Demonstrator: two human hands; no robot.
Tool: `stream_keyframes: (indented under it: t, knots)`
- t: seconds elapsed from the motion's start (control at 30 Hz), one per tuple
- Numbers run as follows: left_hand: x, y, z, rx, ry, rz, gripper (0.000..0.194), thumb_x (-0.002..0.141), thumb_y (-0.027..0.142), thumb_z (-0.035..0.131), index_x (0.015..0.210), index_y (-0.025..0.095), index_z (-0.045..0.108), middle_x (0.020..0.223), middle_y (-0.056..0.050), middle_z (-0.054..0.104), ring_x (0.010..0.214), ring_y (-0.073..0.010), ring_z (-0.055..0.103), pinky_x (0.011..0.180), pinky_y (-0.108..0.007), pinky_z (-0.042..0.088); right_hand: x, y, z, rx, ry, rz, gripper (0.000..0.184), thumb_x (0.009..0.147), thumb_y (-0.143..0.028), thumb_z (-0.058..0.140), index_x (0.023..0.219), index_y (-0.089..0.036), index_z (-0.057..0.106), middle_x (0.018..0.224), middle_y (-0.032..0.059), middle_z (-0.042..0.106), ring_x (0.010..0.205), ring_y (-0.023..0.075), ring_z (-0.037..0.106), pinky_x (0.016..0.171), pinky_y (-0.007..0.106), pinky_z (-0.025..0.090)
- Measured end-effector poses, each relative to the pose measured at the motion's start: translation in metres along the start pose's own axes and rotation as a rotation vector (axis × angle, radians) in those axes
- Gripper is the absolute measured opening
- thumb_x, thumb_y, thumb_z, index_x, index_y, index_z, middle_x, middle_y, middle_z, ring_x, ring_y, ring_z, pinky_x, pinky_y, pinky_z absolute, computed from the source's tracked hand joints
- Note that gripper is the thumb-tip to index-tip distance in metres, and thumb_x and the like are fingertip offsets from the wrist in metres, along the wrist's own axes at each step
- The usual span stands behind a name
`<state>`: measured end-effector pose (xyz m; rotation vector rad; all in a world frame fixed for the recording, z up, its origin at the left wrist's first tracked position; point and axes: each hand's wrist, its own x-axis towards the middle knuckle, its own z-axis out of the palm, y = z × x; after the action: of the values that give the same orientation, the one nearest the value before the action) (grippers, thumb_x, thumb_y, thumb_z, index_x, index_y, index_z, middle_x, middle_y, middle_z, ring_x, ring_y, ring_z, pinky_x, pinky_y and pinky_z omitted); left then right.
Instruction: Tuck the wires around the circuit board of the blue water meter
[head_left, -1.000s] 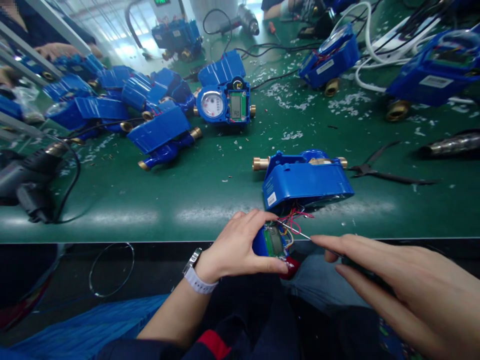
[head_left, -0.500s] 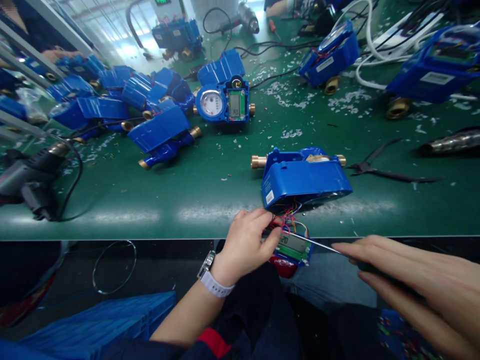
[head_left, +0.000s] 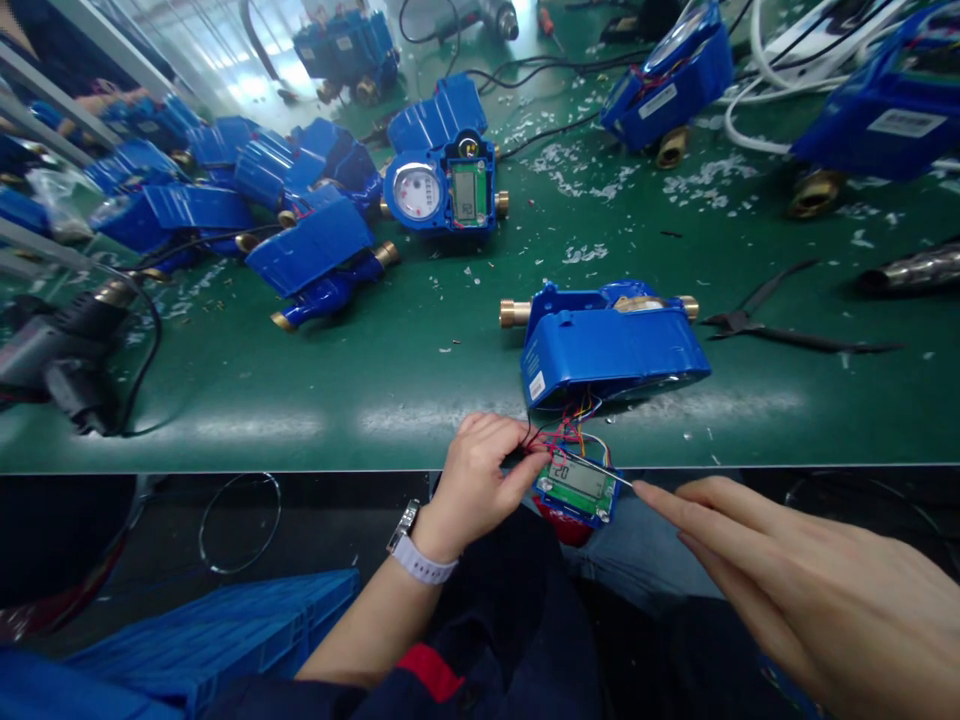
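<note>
1. The left hand (head_left: 480, 480), low in the centre of the frame just below the counter's front edge, is closed in a pinch on the left side of a small display module (head_left: 577, 485), thumb and fingers gripping it where the coloured wires meet it.
2. The display module is a green board with a grey screen showing digits, set in a blue frame, with a red part beneath it. It sits off the counter, over the person's lap, tilted face up.
3. Thin coloured wires (head_left: 574, 425) run from the module up into the open underside of a blue meter housing (head_left: 607, 345), which lies on its side near the counter's front edge, centre right, with brass fittings at both ends.
4. The right hand (head_left: 810, 590), lower right, has its fingers stretched out along a slim metal tool (head_left: 600, 467) and holds it; the tip lies across the module's upper edge. The grip itself is partly hidden.
5. A white watch (head_left: 416, 550) sits on the left wrist.
6. On the green counter (head_left: 420, 370), black pliers (head_left: 780, 325) lie right of the housing.
7. A complete blue meter (head_left: 442, 190) with dial and screen faces up at upper centre; a heap of blue meters (head_left: 247, 200) fills the upper left.
8. White scraps litter the counter's upper middle.
</note>
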<state>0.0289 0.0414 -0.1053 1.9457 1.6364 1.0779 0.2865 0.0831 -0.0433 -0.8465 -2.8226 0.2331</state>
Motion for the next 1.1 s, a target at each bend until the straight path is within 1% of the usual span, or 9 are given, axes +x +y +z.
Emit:
stream_keyframes:
  t: [0.1,0.2,0.33,0.47,0.6,0.7,0.8,0.93,1.1]
  knots:
    - [0.001,-0.002,-0.003,-0.005,-0.013,0.0,0.011,0.089,0.023,0.063,0.082,0.016,0.058,0.081,0.002,0.063,0.076,-0.0136,0.056,0.075,-0.032,0.038,0.005,-0.003,0.0,-0.056,0.008,-0.076,0.046,0.087,-0.007,0.035,0.13,-0.017,0.049,0.093,0.0014,0.062,0.046,0.0062,0.054,0.04,0.017,0.045]
    - [0.004,-0.003,-0.006,0.008,-0.022,0.009,0.012,0.09,0.023,0.063,0.081,0.016,0.057,0.079,0.002,0.063,0.073,-0.013,0.055,0.073,-0.031,0.039,0.009,-0.005,0.001,0.001,0.025,-0.058,0.045,0.09,-0.007,0.033,0.131,-0.021,0.047,0.096,0.0004,0.063,0.049,0.006,0.056,0.043,0.018,0.048]
    - [0.008,-0.009,-0.011,0.02,-0.04,0.08,0.015,0.089,0.018,0.062,0.078,0.015,0.052,0.075,0.003,0.061,0.068,-0.0109,0.051,0.067,-0.028,0.038,0.015,-0.011,0.001,0.068,0.031,-0.08,0.044,0.091,-0.007,0.027,0.119,-0.015,0.059,0.094,0.0013,0.067,0.045,0.0084,0.054,0.035,0.022,0.043]
    - [0.006,-0.015,-0.015,-0.006,-0.076,0.127,0.005,0.091,0.014,0.057,0.088,0.017,0.055,0.082,0.004,0.064,0.073,-0.0095,0.055,0.082,-0.029,0.043,0.022,-0.019,0.0,0.039,0.034,-0.037,0.05,0.088,-0.005,0.024,0.109,-0.009,0.069,0.092,0.0066,0.068,0.041,0.0105,0.052,0.061,0.028,0.059]
    - [-0.001,-0.015,-0.019,0.019,-0.151,0.113,0.007,0.091,0.014,0.054,0.096,0.019,0.055,0.101,0.005,0.067,0.091,-0.0092,0.063,0.108,-0.039,0.033,0.021,-0.023,0.001,0.028,0.057,-0.02,0.05,0.087,-0.004,0.025,0.103,-0.01,0.071,0.094,0.0078,0.068,0.074,0.0192,0.068,0.064,0.027,0.059]
    - [-0.005,-0.013,-0.022,0.078,-0.233,0.145,0.026,0.088,0.035,0.065,0.104,0.018,0.051,0.126,-0.001,0.061,0.117,-0.0146,0.058,0.113,-0.043,0.026,0.019,-0.025,0.003,0.025,0.06,0.001,0.049,0.085,-0.001,0.028,0.106,-0.01,0.071,0.095,0.0078,0.068,0.088,0.0212,0.068,0.064,0.026,0.06]
    - [-0.006,-0.013,-0.02,0.18,-0.258,0.223,0.052,0.079,0.053,0.072,0.108,0.017,0.047,0.137,-0.009,0.053,0.128,-0.0207,0.049,0.114,-0.044,0.024,0.02,-0.027,0.006,-0.029,0.069,-0.017,0.049,0.084,0.0,0.027,0.107,-0.009,0.07,0.094,0.0079,0.068,0.074,0.017,0.067,0.059,0.025,0.059]
    - [-0.003,-0.017,-0.016,0.217,-0.263,0.268,0.047,0.082,0.045,0.072,0.107,0.017,0.045,0.136,-0.008,0.053,0.129,-0.0182,0.048,0.112,-0.04,0.028,0.016,-0.031,0.012,-0.095,0.059,0.037,0.056,0.079,0.003,0.027,0.114,-0.012,0.068,0.094,0.0012,0.067,0.038,0.0071,0.042,0.058,0.028,0.058]
    - [0.004,-0.017,-0.016,0.168,-0.245,0.262,0.049,0.077,0.043,0.077,0.103,0.017,0.044,0.126,-0.004,0.059,0.121,-0.0181,0.054,0.11,-0.04,0.028,0.002,-0.033,0.02,-0.227,-0.027,0.027,0.057,0.083,-0.005,0.034,0.135,-0.016,0.055,0.101,-0.0013,0.063,0.044,0.0055,0.048,0.037,0.025,0.041]
